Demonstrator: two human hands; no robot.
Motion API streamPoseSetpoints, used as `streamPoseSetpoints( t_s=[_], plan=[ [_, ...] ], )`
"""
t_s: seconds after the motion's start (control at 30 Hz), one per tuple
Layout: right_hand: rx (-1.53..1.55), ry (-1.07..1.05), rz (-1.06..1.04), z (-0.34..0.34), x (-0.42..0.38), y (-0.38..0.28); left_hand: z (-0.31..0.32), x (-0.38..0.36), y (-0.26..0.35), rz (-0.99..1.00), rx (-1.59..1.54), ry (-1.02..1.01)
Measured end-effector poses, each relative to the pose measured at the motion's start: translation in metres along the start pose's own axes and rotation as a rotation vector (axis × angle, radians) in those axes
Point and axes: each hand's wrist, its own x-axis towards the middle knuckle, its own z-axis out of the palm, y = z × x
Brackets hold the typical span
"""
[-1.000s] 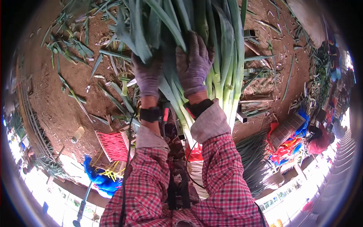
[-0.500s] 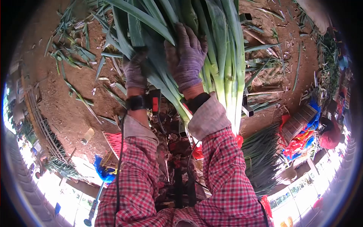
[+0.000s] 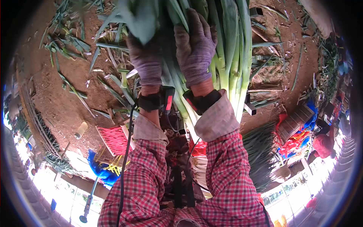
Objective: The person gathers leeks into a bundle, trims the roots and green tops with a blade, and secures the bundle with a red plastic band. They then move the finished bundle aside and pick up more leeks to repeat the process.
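Observation:
A large bunch of green onions [image 3: 234,56] stretches up the middle, with broad green leaves at the top and pale stalks toward my body. My right hand [image 3: 196,56], in a greyish-purple knit glove, lies on top of the leaves with its fingers stretched out. At the bunch's left side is my left hand [image 3: 146,64], gloved the same way; a leaf covers its fingers, so their grip is hidden. Both wrists carry black straps with a red-marked device.
Cut leaves [image 3: 70,49] litter the brown soil on both sides. Dark metal bar ends [image 3: 249,108] stick out right of the bunch. A pile of green onions [image 3: 261,155] lies lower right, near a crate [image 3: 297,123] with red and blue bags. A red-strapped bundle [image 3: 113,140] sits lower left.
Both hands have shifted slightly right in view, and my left hand has come closer to my right. A leaf at the top left now hangs over my left fingers.

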Motion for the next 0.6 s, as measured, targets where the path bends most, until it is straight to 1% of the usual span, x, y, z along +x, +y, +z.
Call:
streamPoseSetpoints(
  t_s=[0.03,0.1,0.17,0.2,0.3,0.33,0.43,0.47,0.57,0.6],
  plan=[
    [0.004,-0.002,0.004,0.0,-0.001,0.0,0.001,0.001,0.002,-0.066,-0.138,-0.048],
    [0.006,0.001,0.007,-0.002,0.001,-0.002,-0.009,0.006,0.019,0.0,0.704,-0.264],
    [-0.005,-0.046,0.044,-0.006,0.002,-0.004,-0.018,0.014,0.042,0.09,1.548,-0.467],
    [-0.019,-0.063,0.052,-0.007,0.002,-0.003,-0.004,0.026,0.065,-0.018,1.713,-0.572],
    [-0.024,-0.083,0.084,-0.01,0.002,-0.007,0.063,0.068,0.13,-0.333,2.044,-0.888],
    [-0.032,-0.08,0.08,-0.01,0.002,-0.006,0.072,0.081,0.135,-0.313,2.138,-0.97],
    [-0.056,-0.109,0.087,-0.007,-0.001,0.0,0.083,0.094,0.136,-0.227,2.238,-1.062],
    [-0.068,-0.12,0.085,-0.006,-0.003,0.004,0.084,0.101,0.138,-0.267,2.203,-1.067],
    [-0.083,-0.161,0.105,-0.007,-0.003,0.005,0.077,0.118,0.132,-0.281,2.022,-1.141],
    [-0.085,-0.172,0.112,-0.007,-0.003,0.005,0.076,0.118,0.134,-0.376,2.003,-1.071]
  ],
)
